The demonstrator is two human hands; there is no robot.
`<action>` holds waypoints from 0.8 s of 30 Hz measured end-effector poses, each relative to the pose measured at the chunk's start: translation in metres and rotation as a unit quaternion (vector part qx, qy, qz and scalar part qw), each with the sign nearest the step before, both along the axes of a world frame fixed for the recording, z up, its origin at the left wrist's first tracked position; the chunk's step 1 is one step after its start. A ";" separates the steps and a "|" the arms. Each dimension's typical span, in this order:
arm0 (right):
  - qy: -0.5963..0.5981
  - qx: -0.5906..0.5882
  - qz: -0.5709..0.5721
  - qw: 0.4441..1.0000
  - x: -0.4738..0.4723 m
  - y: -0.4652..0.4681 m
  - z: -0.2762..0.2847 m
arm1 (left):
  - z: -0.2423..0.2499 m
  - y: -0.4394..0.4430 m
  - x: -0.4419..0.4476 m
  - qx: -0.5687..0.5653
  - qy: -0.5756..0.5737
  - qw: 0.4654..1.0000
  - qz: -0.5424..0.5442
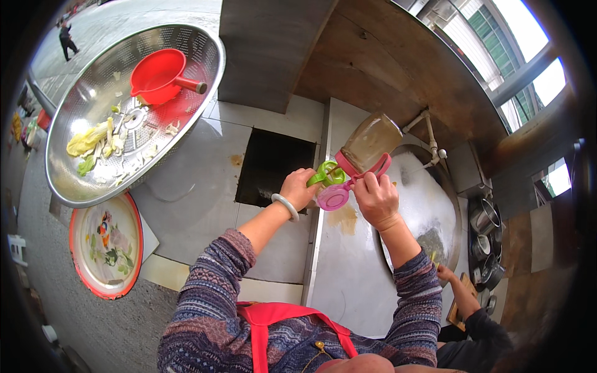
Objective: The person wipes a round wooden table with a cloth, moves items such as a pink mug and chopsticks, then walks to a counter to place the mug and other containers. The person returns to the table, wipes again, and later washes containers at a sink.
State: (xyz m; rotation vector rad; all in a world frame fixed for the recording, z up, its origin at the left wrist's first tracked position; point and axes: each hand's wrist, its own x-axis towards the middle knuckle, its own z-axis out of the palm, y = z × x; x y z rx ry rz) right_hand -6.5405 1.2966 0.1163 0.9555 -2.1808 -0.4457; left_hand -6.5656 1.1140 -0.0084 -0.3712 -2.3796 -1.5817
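My right hand grips the pink handle of a clear jar, which is tipped with its mouth down to the left; its pink lid hangs flipped back beside the handle. Brownish liquid runs from the jar towards a second vessel with a bright green rim. My left hand, with a pale bangle at the wrist, holds this green-rimmed vessel by its green handle. Its body is mostly hidden behind my hand and the pink lid. Both vessels are over the raised edge of the metal counter.
At left, a perforated metal basin holds a red dipper and leaf scraps above an enamel tray. A dark square opening lies ahead. At right are a foamy wok, a pipe tap and another person's hand.
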 end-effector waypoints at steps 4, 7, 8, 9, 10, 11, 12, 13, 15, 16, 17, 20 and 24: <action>0.003 0.017 0.025 1.000 -0.009 -0.025 0.005 | -0.003 -0.025 -0.004 -0.009 -0.008 1.000 0.024; 0.005 0.023 0.039 0.999 -0.013 -0.039 0.008 | -0.003 -0.039 -0.003 0.009 -0.024 0.999 0.034; 0.011 0.028 0.041 0.999 -0.013 -0.043 0.009 | -0.002 -0.042 -0.002 0.023 -0.035 0.999 0.033; 0.017 0.029 0.047 0.998 -0.014 -0.046 0.010 | -0.002 -0.045 -0.001 0.039 -0.069 0.996 0.029; 0.024 0.029 0.053 0.998 -0.014 -0.049 0.011 | -0.002 -0.048 0.000 0.044 -0.061 0.997 0.034; 0.028 0.032 0.054 0.998 -0.014 -0.051 0.012 | -0.002 -0.050 0.002 0.051 -0.056 0.996 0.036; 0.031 0.030 0.060 0.997 -0.015 -0.053 0.013 | -0.002 -0.052 0.004 0.062 -0.069 0.995 0.035; 0.032 0.030 0.061 0.997 -0.015 -0.054 0.013 | -0.002 -0.054 0.005 0.081 -0.092 0.992 0.030; 0.034 0.029 0.063 0.997 -0.016 -0.055 0.014 | -0.002 -0.057 0.008 0.077 -0.070 0.994 0.040; 0.037 0.028 0.064 0.997 -0.016 -0.055 0.015 | -0.002 -0.058 0.008 0.082 -0.085 0.992 0.042; 0.038 0.027 0.067 0.997 -0.016 -0.055 0.015 | -0.002 -0.058 0.008 0.079 -0.075 0.993 0.043; 0.032 0.018 0.064 0.997 -0.014 -0.053 0.014 | -0.002 -0.057 0.010 0.089 -0.112 0.989 0.045; 0.013 0.019 0.056 0.998 -0.013 -0.049 0.008 | 0.000 -0.054 0.010 0.088 -0.148 0.984 0.038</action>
